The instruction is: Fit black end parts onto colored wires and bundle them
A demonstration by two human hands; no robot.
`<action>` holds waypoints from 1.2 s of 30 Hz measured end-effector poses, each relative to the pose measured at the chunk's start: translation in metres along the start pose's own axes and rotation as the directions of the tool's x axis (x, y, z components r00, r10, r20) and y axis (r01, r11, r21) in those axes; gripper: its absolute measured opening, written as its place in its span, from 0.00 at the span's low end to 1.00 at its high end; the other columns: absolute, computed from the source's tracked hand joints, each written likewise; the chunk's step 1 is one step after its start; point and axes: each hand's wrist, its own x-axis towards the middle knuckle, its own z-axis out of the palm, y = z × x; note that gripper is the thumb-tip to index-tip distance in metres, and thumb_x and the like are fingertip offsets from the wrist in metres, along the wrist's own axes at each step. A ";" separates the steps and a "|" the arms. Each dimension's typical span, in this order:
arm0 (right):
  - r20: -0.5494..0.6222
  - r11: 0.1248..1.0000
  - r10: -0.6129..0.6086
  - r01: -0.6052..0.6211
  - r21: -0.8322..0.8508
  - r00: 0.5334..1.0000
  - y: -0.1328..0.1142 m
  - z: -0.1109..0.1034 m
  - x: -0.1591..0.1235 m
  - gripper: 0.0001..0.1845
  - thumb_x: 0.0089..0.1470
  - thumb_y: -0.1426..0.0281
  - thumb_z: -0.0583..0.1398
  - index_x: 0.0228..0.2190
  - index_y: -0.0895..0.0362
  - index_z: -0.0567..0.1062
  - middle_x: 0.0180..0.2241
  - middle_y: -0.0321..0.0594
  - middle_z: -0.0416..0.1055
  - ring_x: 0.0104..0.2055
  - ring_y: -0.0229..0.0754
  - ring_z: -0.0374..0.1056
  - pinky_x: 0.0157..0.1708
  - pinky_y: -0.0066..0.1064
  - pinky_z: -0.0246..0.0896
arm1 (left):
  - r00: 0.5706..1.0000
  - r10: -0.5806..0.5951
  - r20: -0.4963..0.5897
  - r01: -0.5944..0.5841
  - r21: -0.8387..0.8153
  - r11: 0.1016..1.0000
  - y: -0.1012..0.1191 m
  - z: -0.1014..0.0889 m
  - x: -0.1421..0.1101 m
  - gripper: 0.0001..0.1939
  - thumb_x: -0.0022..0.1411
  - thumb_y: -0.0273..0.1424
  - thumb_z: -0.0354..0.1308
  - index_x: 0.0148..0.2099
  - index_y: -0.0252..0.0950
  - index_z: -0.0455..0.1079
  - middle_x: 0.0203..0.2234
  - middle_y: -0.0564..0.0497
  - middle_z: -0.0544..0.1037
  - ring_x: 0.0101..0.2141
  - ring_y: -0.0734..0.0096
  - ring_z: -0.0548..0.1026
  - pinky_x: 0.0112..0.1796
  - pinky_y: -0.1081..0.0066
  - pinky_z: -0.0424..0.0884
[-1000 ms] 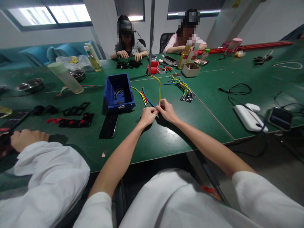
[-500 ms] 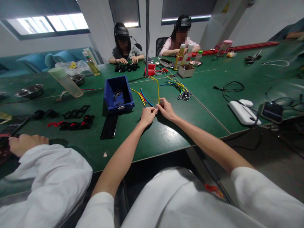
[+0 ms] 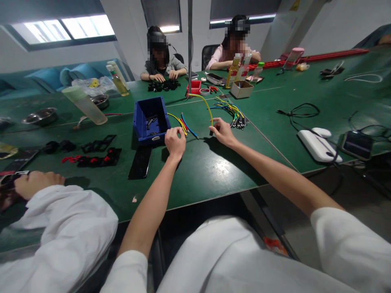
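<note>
Yellow wire [image 3: 208,105] arcs far-left from the right hand [image 3: 223,132], its near end pinched in the fingertips. Left hand [image 3: 176,143] half-curled at blue bin's [image 3: 145,140] near-right corner, can't tell if holding anything. Bottle [image 3: 233,75] labels at far side too small to read.

Surface: green table [image 3: 198,183] (thin seams [image 3: 271,145] cross it) | left: blue bin [image 3: 146,141], black phone [image 3: 140,163] nearer | middle: loose yellow, red, blue wires [image 3: 187,125] | right of those: dark-ended wire bunch [image 3: 238,121] | far side: 1 red box [image 3: 193,90], 1 open carton [image 3: 240,92] | right: white device [image 3: 316,145]
</note>
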 end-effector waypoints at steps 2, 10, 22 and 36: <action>-0.021 1.000 -0.009 0.009 -0.019 1.000 0.008 -0.005 0.007 0.17 0.53 0.62 0.60 0.43 0.57 0.72 0.23 0.34 0.68 0.25 0.40 0.61 0.29 0.32 0.54 | 0.997 -0.039 -0.062 0.042 0.053 0.998 -0.002 -0.006 0.005 0.16 0.68 0.32 0.44 0.46 0.35 0.72 0.42 0.43 0.77 0.46 0.59 0.70 0.51 0.64 0.61; -0.110 1.000 0.019 -0.021 -0.017 0.994 0.038 -0.016 0.017 0.19 0.52 0.61 0.61 0.43 0.59 0.74 0.21 0.33 0.66 0.24 0.38 0.59 0.28 0.31 0.54 | 0.984 -0.158 -0.083 0.175 0.266 0.948 -0.020 -0.022 0.028 0.18 0.65 0.28 0.44 0.52 0.34 0.69 0.48 0.42 0.75 0.52 0.54 0.67 0.55 0.61 0.60; -0.104 0.998 0.037 -0.041 -0.039 0.994 0.039 -0.023 0.016 0.27 0.53 0.62 0.60 0.52 0.62 0.75 0.23 0.36 0.70 0.24 0.39 0.61 0.31 0.33 0.58 | 0.947 -0.271 0.173 0.171 0.442 0.881 -0.039 -0.027 0.113 0.17 0.62 0.29 0.49 0.50 0.37 0.72 0.46 0.37 0.76 0.48 0.46 0.73 0.48 0.50 0.67; -0.112 0.991 0.001 -0.016 -0.131 0.994 0.041 -0.034 0.022 0.31 0.55 0.66 0.60 0.60 0.56 0.66 0.23 0.34 0.67 0.23 0.39 0.60 0.29 0.32 0.56 | 0.852 -0.284 0.441 0.017 0.517 0.856 -0.071 -0.006 0.115 0.36 0.57 0.36 0.59 0.67 0.43 0.56 0.67 0.33 0.51 0.62 0.31 0.56 0.53 0.35 0.60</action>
